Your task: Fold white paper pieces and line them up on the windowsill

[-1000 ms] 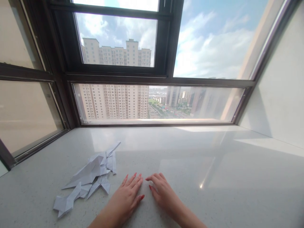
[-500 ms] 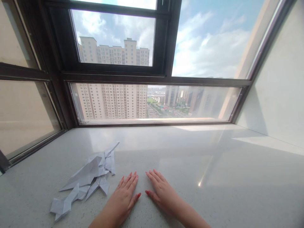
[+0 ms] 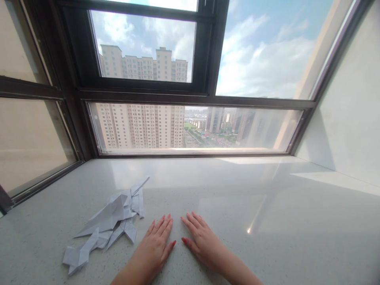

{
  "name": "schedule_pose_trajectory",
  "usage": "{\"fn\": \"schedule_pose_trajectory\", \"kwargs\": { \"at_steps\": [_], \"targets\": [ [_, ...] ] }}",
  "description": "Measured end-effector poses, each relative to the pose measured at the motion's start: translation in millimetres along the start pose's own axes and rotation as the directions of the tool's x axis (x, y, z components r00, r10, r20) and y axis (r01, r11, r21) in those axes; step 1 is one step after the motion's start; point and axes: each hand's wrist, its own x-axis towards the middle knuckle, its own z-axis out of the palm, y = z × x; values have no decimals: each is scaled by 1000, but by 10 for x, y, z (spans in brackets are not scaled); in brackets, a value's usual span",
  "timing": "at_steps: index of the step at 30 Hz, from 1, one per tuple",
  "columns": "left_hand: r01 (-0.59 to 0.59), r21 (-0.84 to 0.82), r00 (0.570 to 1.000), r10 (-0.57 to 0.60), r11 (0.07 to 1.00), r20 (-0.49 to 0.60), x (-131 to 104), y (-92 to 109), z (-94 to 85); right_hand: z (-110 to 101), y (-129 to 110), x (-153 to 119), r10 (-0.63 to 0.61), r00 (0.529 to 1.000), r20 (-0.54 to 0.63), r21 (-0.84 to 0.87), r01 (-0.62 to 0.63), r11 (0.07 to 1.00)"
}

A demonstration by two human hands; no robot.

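Observation:
My left hand [image 3: 156, 243] lies flat, palm down, on the pale speckled sill [image 3: 285, 253], its fingers stretched forward and its thumb out to the right. Beside it, across a small gap, my right hand [image 3: 202, 239] rests flat too, thumb pointing left. Neither hand holds anything, and the two do not touch. A pile of folded white paper pieces [image 3: 107, 215] lies to the left of my left hand, apart from it. The pieces overlap one another, and one thin strip points up to the right.
A dark window frame [image 3: 192, 155] borders the far edge of the sill, with tall buildings [image 3: 145, 126] outside. A side window stands at the left, and a white wall [image 3: 353, 114] rises at the right.
The view has shifted very slightly. The fingers of my right hand have spread a little, the index finger moving slightly left. My left hand and the papers are unchanged.

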Motion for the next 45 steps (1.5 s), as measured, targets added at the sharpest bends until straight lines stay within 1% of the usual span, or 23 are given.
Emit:
{"fn": "schedule_pose_trajectory", "kwargs": {
  "at_steps": [11,17,28,36,43,45],
  "targets": [
    [8,-7,1000,-8,1000,20,-5,37,-52,-10,-6,0,-2,1000,5,-7,3,1000],
    [7,10,1000,-8,1000,19,-8,25,-35,-13,-5,1,-1,1000,14,-10,2,1000],
    [0,20,1000,0,1000,-5,3,16,-6,25,18,4,-8,1000,-7,4,8,1000],
    [7,32,1000,-8,999,23,-2,22,-23,16,-2,1,7,1000,2,-16,-7,1000],
    [-11,19,1000,12,1000,-22,1,10,8,25,-3,1,16,1000,-4,-31,-16,999],
    [-6,21,1000,7,1000,-19,-3,17,-5,32,2,2,13,1000,-7,-22,-13,1000]
  ]
}}
